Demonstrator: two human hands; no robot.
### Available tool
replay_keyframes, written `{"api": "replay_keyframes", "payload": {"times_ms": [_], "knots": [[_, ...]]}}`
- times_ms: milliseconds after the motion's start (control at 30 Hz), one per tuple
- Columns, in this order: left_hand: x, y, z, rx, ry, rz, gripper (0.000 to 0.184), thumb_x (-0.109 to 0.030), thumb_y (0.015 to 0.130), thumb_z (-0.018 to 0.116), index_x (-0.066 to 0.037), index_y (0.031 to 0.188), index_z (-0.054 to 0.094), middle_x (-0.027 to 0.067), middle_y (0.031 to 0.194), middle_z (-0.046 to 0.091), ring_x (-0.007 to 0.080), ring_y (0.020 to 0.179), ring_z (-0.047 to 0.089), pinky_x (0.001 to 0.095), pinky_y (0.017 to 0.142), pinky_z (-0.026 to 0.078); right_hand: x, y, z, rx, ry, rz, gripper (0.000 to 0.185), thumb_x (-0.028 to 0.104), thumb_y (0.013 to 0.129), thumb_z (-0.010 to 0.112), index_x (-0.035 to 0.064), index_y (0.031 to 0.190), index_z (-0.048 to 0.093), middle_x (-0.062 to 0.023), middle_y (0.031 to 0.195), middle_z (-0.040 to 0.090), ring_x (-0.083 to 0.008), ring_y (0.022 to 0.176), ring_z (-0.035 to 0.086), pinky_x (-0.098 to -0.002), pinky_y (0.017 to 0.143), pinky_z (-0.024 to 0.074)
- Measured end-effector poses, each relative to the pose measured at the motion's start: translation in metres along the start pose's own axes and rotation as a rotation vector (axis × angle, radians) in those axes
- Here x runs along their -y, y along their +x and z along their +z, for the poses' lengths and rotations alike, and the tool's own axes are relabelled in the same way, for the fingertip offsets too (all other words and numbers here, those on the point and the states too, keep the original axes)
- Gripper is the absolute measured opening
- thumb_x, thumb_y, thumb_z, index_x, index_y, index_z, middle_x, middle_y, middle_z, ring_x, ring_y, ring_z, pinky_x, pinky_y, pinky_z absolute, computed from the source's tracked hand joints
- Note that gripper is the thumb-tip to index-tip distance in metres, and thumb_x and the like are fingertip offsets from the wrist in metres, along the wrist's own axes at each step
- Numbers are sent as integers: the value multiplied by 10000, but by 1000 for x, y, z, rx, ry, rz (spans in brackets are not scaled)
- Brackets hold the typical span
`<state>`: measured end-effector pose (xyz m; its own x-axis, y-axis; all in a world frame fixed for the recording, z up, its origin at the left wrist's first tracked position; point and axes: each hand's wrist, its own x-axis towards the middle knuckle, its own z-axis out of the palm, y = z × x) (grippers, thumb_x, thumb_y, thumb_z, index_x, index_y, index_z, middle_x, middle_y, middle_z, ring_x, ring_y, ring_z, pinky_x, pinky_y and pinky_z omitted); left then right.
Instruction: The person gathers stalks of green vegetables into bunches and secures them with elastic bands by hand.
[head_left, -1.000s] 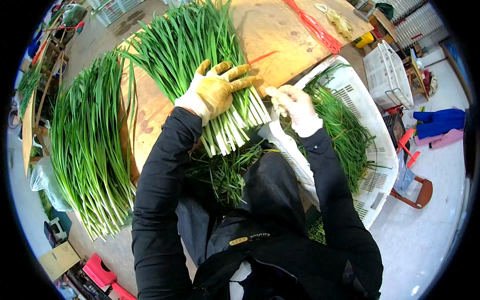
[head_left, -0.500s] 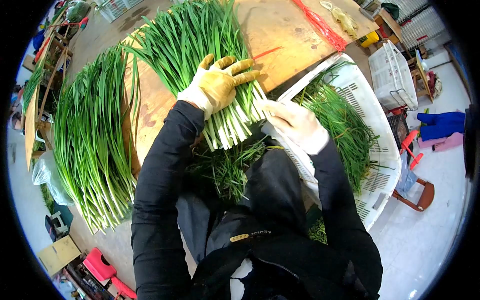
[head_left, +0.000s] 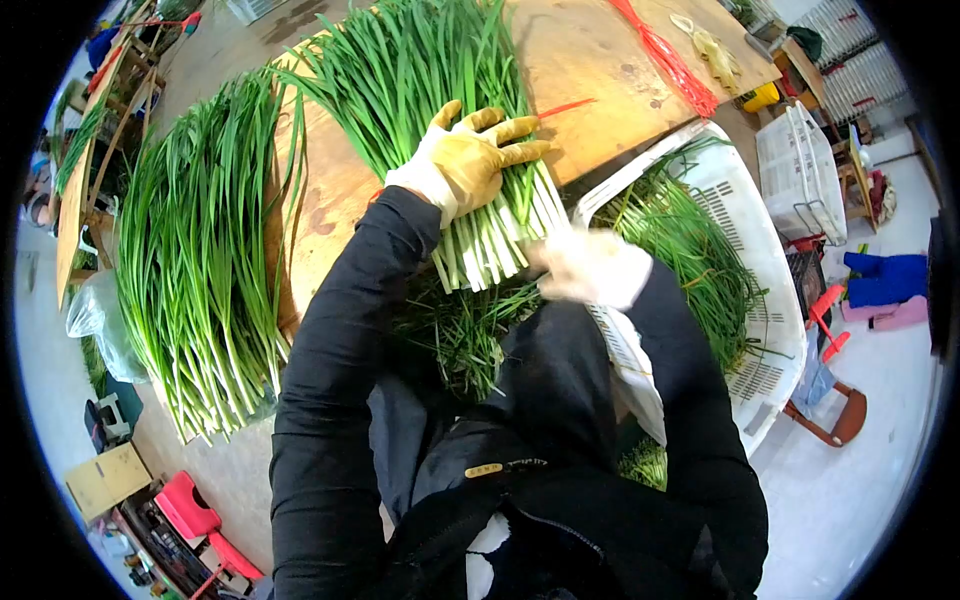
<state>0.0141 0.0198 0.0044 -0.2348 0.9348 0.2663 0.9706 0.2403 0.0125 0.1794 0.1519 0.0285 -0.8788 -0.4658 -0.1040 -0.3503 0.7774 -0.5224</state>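
My left hand [head_left: 468,165], in a yellow and white glove, lies spread on top of a bunch of green leafy stalks [head_left: 410,75] near its white cut ends. Under the bunch is a wooden table [head_left: 590,75], and a red strip [head_left: 566,107] sticks out beside my fingertips. Close to the white ends is my right hand [head_left: 592,268], in a pale glove and smeared by motion, so its fingers and anything in them cannot be made out. A second pile of stalks [head_left: 200,260] rests at the table's left edge.
A white perforated crate [head_left: 740,200] with loose greens [head_left: 690,240] stands at my right. Red ties [head_left: 670,60] and a spare glove [head_left: 712,52] lie on the table's far right. Leaf scraps [head_left: 465,335] are heaped below the table edge. Another white crate [head_left: 800,170] stands farther right.
My right hand has moved from beside the crate's rim to just below the white stalk ends. My left hand stays spread on the bunch. The whole view has shifted slightly.
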Motion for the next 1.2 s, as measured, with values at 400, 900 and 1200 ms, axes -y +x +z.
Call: {"api": "replay_keyframes", "payload": {"times_ms": [400,900,1200], "knots": [[1,2,6,-19,-7,-5,636,-62,708,432,-385,1253,373,-63,1354,327,212,1220,342,512,1001,190,38,-3,58,69,-364,-96,143,203,721,557,112,612,544,-25,624,506,-158,578,560,-254,487,452],[-12,-141,-73,-920,-481,-239,337,41,774,477,-32,1099,530,157,1101,546,273,1030,523,353,892,409,50,36,42,-278,376,29,313,219,805,568,90,1089,558,-120,977,597,-207,887,585,-271,740,460],[-114,-286,-98,-719,-688,-706,246,98,749,483,26,956,595,137,927,624,222,872,602,281,789,453,49,100,54,-290,-426,79,270,225,775,550,72,997,563,-148,851,610,-312,756,589,-379,651,475]]}}
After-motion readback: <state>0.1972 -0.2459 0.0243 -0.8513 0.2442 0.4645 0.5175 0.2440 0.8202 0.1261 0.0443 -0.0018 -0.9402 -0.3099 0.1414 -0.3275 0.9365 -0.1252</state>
